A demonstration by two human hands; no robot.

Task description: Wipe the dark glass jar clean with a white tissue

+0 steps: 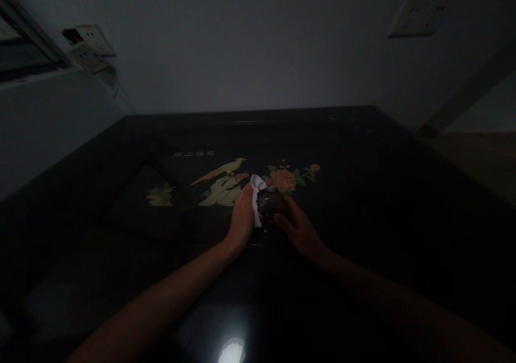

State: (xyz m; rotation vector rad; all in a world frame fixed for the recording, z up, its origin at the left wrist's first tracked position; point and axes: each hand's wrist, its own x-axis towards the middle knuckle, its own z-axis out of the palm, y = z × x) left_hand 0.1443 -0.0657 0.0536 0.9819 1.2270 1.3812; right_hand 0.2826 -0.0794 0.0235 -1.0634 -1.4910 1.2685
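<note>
Above the middle of a glossy dark tabletop (226,277), both of my hands meet at one small object. It is a dark, shiny, rounded glass-like vessel (269,204), lying tilted; the dim light hides its exact kind. My right hand (297,224) grips it from the right, thumb on the near side and fingers partly hidden behind. My left hand (243,212) is closed on a white cloth or tissue (256,184), pressed against the vessel's left end. The left fingertips are mostly out of sight behind the cloth.
The tabletop carries a bird picture (221,183), a flower picture (284,180) and light written characters. A grey wall (258,45) stands behind. Sockets (94,40) are on the left, with another socket pair (421,18) at the upper right. A bright reflection shows at the near edge.
</note>
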